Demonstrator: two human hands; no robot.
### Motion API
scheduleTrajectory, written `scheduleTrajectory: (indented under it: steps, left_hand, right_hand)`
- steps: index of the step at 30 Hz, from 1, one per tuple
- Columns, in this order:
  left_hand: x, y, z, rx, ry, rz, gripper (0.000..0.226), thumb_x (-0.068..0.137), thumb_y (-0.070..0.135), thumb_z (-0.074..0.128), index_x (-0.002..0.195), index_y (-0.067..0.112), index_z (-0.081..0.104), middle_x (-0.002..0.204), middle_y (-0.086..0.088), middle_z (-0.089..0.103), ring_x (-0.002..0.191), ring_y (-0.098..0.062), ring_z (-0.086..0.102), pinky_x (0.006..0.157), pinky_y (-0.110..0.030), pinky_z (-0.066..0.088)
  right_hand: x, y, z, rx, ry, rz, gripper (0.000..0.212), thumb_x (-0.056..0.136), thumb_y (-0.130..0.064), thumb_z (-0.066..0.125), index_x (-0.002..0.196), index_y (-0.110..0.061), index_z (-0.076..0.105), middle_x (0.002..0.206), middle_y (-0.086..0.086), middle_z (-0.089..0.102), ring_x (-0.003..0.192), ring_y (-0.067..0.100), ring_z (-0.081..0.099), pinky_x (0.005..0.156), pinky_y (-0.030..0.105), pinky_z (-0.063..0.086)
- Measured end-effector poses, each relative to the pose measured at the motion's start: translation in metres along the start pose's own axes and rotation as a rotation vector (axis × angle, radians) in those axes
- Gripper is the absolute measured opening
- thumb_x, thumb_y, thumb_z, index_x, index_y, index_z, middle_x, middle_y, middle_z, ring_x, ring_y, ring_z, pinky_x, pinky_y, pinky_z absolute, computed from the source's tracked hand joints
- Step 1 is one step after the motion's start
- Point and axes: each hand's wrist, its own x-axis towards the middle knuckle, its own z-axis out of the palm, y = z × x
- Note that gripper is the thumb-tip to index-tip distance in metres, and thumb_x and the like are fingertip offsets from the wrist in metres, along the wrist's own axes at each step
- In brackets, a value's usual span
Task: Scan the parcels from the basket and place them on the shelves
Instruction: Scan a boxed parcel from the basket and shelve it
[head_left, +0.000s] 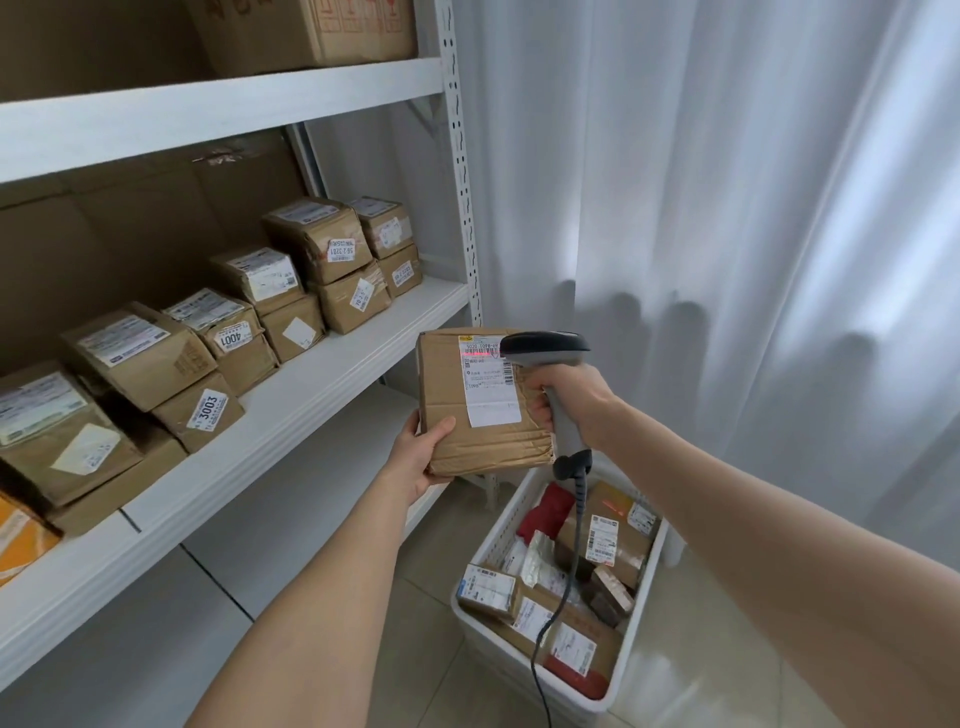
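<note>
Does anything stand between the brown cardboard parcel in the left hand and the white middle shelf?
Nothing visible does. The brown cardboard parcel in the left hand hangs beside the white middle shelf, whose front strip is bare. The grey scanner in the right hand is at the parcel's right, away from the shelf.

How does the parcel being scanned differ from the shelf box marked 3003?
The held parcel is in the air, gripped by the left hand; the 3003 box rests on the shelf under another box. The held parcel shows a long waybill crossed by a red line from the scanner; the 3003 box shows a small numbered sticker. Both are brown cardboard.
</note>
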Motion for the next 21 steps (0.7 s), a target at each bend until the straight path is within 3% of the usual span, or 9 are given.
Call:
scheduleTrajectory:
  steps: [14,21]
  left_hand:
    - [-0.025,-0.009,-0.045,0.017,0.004,0.004,0.062,0.086,0.025,0.069,0.139,0.031,0.038,0.126,-0.006,0.056,0.108,-0.032,0.057,0.07,-0.044,0.055]
    - [-0.07,-0.015,-0.057,0.013,0.037,0.022,0.061,0.086,0.026,0.069,0.139,0.031,0.037,0.123,-0.006,0.055,0.1,-0.029,0.057,0.069,-0.043,0.054]
  right_hand:
    - [-0.039,0.009,0.039,-0.033,0.009,0.001,0.001,0.082,-0.007,0.058,0.083,-0.006,0.057,0.066,0.009,0.055,0.051,0.017,0.048,0.052,0.027,0.043]
    - [-0.072,0.021,0.045,0.023,-0.027,-0.021,0.004,0.082,-0.006,0.062,0.083,-0.004,0.058,0.057,0.009,0.056,0.047,0.018,0.049,0.049,0.028,0.044]
